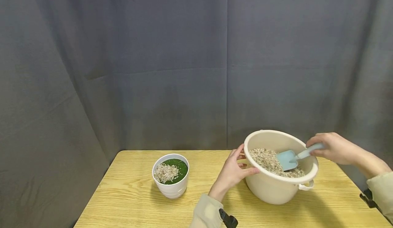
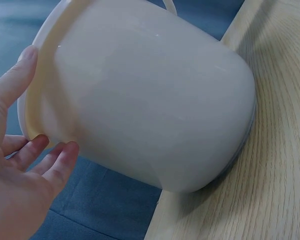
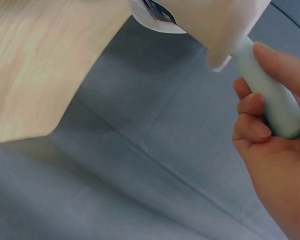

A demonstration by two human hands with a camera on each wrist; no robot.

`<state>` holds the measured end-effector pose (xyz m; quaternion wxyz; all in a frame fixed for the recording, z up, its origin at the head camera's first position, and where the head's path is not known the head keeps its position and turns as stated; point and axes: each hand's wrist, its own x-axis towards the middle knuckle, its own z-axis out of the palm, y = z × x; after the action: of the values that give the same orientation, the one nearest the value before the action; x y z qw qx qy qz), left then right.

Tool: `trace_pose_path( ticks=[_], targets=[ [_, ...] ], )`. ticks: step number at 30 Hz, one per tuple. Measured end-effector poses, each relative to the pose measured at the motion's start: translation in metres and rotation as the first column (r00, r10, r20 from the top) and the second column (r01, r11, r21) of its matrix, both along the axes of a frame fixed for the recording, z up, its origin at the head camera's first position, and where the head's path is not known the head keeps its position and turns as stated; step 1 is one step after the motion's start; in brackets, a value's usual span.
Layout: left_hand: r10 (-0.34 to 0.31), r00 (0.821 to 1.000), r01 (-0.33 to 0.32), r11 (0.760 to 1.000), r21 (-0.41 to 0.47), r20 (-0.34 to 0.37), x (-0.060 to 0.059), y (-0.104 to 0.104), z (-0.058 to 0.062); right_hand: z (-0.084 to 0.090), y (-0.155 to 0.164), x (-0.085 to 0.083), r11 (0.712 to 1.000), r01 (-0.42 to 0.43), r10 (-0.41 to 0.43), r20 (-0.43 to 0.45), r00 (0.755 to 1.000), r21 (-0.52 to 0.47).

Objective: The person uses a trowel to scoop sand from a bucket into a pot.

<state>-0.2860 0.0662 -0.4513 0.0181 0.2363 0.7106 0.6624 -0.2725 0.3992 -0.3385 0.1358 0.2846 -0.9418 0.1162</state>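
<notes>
Your left hand (image 1: 233,173), fingers relaxed, steadies the tilted bucket (image 1: 276,187); your right hand (image 1: 333,148) grips the scoop (image 1: 290,158), apparently digging gravel (image 1: 267,160).

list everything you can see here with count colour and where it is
table: 1, light wood, fills the foreground
curtain: 1, grey, hangs behind the table
small pot: 1, white, left of centre on the table, green filling inside
gravel heap: 1, pale beige, on the green filling
tub: 1, cream, right side of the table, tilted
gravel: 1 load, pale beige, inside the tub
scoop: 1, light blue, blade on the gravel in the tub
left hand: 1, steadies the tub's rim
right hand: 1, grip round the scoop handle
</notes>
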Motion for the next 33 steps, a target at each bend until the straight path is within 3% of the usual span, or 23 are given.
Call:
trace_pose_path(
  ticks=[11, 15, 22, 33],
  targets=[
    [-0.021, 1.000, 0.022, 0.999, 0.035, -0.003, -0.001, 0.004, -0.001, -0.013, 0.000, 0.000, 0.992, 0.101, -0.093, 0.100, 0.991, -0.081],
    [-0.012, 1.000, 0.012, 0.999, 0.047, 0.013, -0.001, 0.005, -0.001, -0.017, -0.003, 0.002, 0.988, 0.083, -0.071, 0.098, 0.993, -0.132],
    [-0.014, 0.999, 0.012, 0.998, 0.063, 0.039, 0.000, 0.005, 0.001, -0.024, -0.011, 0.002, 0.986, 0.036, -0.033, 0.023, 0.999, -0.163],
    [-0.011, 0.998, 0.007, 0.998, 0.060, 0.057, 0.003, 0.006, 0.003, -0.029, -0.009, 0.005, 0.971, 0.109, -0.090, 0.097, 0.991, -0.211]
  ],
)
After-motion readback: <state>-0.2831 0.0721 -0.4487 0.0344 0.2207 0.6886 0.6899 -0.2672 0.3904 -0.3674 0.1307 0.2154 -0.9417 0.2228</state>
